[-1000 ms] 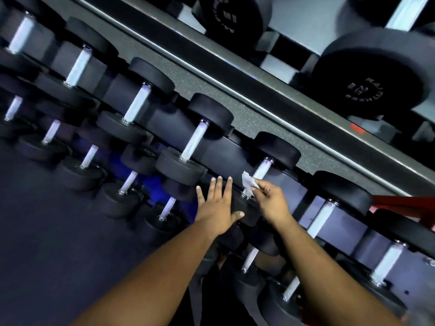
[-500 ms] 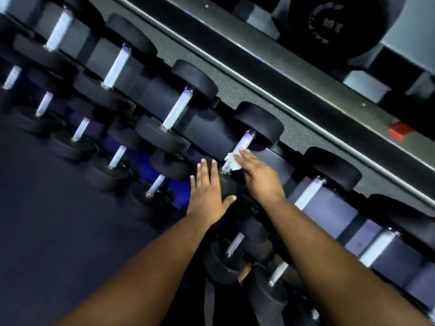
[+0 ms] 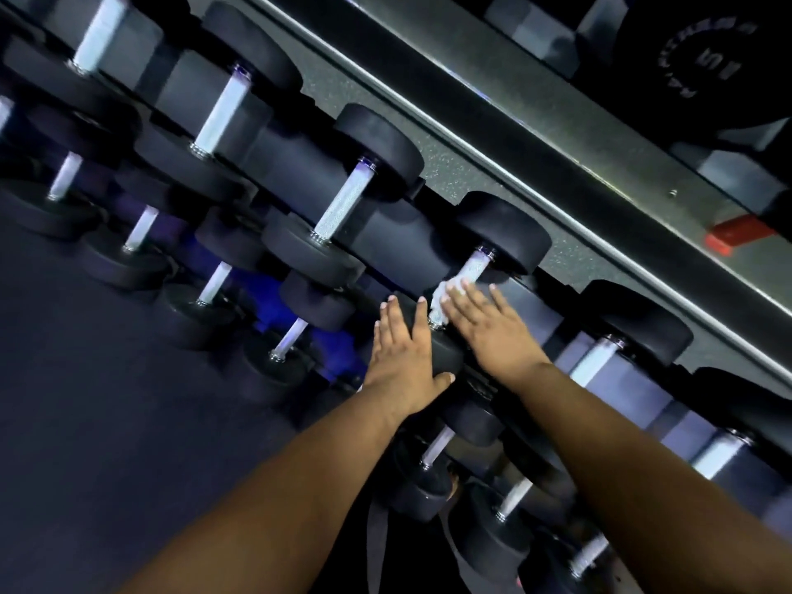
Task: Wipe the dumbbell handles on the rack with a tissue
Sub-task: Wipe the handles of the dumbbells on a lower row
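So the person's right hand (image 3: 488, 327) lies flat with straight fingers, pressing the white tissue (image 3: 443, 300) onto the lower end of a knurled dumbbell handle (image 3: 469, 272) on the rack (image 3: 505, 182). It isn't wrapped around the bar, just laid over it. The left hand (image 3: 405, 349) is spread open too, palm resting on that dumbbell's near black head (image 3: 445, 349), looks like it's steadying it.

The bit that matters: the handle's long axis runs up and to the right from the fingertips, toward the far head (image 3: 505, 233). The bare stretch of metal lies just past the tissue, so the wipe probably has to slide along that line, and the right hand is the one sitting on it.

The other handles in that row sit off to the upper left and lower right, none covered.

As for writing, there's a big plate (image 3: 703, 57) at top right with raised lettering around a "15"; the brand text is too blurry to read.
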{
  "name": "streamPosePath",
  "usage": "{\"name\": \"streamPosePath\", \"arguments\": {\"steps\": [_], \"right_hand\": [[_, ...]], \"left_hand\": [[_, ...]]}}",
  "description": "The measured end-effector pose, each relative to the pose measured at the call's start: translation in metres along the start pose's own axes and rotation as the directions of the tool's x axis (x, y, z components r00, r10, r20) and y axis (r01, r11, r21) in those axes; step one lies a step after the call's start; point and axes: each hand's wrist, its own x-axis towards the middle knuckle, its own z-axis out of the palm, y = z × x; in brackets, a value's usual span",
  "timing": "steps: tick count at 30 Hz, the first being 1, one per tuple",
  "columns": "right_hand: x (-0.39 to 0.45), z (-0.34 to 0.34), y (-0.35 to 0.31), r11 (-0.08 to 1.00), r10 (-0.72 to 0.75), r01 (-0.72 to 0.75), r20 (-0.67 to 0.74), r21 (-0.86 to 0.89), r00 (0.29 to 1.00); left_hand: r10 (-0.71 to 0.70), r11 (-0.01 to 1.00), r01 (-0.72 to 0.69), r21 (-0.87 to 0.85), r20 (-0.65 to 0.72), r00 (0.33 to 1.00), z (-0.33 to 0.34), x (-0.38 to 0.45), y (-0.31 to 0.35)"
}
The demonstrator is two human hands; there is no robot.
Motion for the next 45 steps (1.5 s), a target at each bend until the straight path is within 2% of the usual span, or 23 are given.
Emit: {"name": "streamPosePath", "arguments": {"steps": [2,3,6,8,11,13,15,17,18,20,23,25,27,30,32,33,37,39,40,41,43,44,45], "right_hand": [[-0.003,0.006,0.007,0.992,-0.129,0.129,-0.034,0.0,0.991],[0.0,0.004,0.014,0.992,-0.127,0.127,-0.058,-0.007,0.99],[0.01,-0.005,0.019,0.986,0.141,-0.135,-0.053,0.101,0.989],[0.013,-0.006,0.004,0.941,0.253,-0.243,-0.012,0.234,0.967],[0.003,0.005,-0.018,0.901,0.189,-0.168,-0.013,0.4,0.982],[-0.005,0.007,-0.017,0.915,0.126,-0.103,-0.033,0.389,0.991],[-0.001,0.004,-0.008,0.922,0.164,-0.134,-0.054,0.362,0.985],[0.009,0.002,-0.003,0.887,0.292,-0.241,-0.074,0.394,0.954],[0.016,0.003,-0.006,0.838,0.364,-0.287,-0.082,0.464,0.928],[0.022,0.004,-0.019,0.644,0.523,-0.333,-0.08,0.689,0.848],[0.02,0.005,-0.049,0.346,0.713,-0.267,-0.067,0.9,0.698],[0.014,0.009,-0.062,0.134,0.786,-0.26,0.058,0.956,0.615],[0.013,0.008,-0.066,-0.052,0.796,-0.232,0.181,0.971,0.578],[0.033,0.005,-0.055,-0.108,0.851,-0.2,0.195,0.974,0.488],[0.054,0.003,-0.04,-0.222,0.861,-0.169,0.275,0.96,0.427],[0.06,0.002,-0.035,-0.26,0.852,-0.161,0.304,0.952,0.425],[0.041,0.023,-0.048,-0.16,0.77,-0.26,0.286,0.952,0.571],[0.028,0.028,-0.052,-0.147,0.702,-0.3,0.313,0.943,0.64],[0.031,0.025,-0.048,-0.174,0.701,-0.262,0.306,0.949,0.644],[0.039,0.022,-0.042,-0.233,0.728,-0.196,0.304,0.953,0.615],[0.059,0.006,-0.025,-0.372,0.798,-0.054,0.349,0.927,0.491],[0.066,-0.001,-0.019,-0.407,0.813,-0.032,0.379,0.913,0.442],[0.068,-0.005,-0.019,-0.37,0.833,-0.078,0.368,0.926,0.413]], "left_hand": [[-0.006,1.0,0.004,0.025,0.054,0.999,-0.004,0.002,0.001],[-0.016,0.999,0.014,0.035,0.07,0.997,-0.006,0.003,0.001],[-0.036,0.997,0.027,0.071,0.118,0.992,-0.01,0.005,0.004],[-0.049,0.997,0.038,0.074,0.153,0.987,-0.011,0.006,0.004],[-0.059,0.996,0.046,0.073,0.184,0.981,-0.014,0.008,0.004],[-0.06,0.996,0.047,0.073,0.192,0.98,-0.014,0.008,0.005],[-0.066,0.996,0.052,0.077,0.185,0.98,-0.013,0.008,0.005],[-0.069,0.995,0.056,0.077,0.179,0.981,-0.011,0.008,0.006],[-0.071,0.995,0.059,0.077,0.174,0.982,-0.011,0.007,0.005],[-0.065,0.997,0.055,0.062,0.181,0.981,-0.011,0.008,0.004],[-0.061,0.997,0.054,0.046,0.169,0.984,-0.012,0.009,0.002],[-0.059,0.998,0.053,0.044,0.166,0.984,-0.011,0.009,0.002],[-0.057,0.997,0.049,0.054,0.157,0.986,-0.012,0.009,0.002],[-0.06,0.997,0.052,0.055,0.143,0.988,-0.01,0.008,0.002],[-0.062,0.997,0.056,0.048,0.133,0.989,-0.009,0.007,0.001],[-0.06,0.998,0.054,0.044,0.13,0.99,-0.009,0.008,0.002],[-0.059,0.998,0.055,0.034,0.129,0.99,-0.01,0.008,0.001],[-0.061,0.998,0.057,0.035,0.136,0.989,-0.009,0.008,0.001],[-0.061,0.998,0.057,0.037,0.135,0.989,-0.009,0.009,0.001],[-0.063,0.998,0.059,0.038,0.136,0.989,-0.009,0.008,0.001],[-0.062,0.997,0.056,0.044,0.135,0.989,-0.009,0.009,0.001],[-0.061,0.997,0.055,0.048,0.134,0.989,-0.01,0.009,0.001],[-0.059,0.997,0.053,0.048,0.137,0.989,-0.011,0.008,0.001]]}}
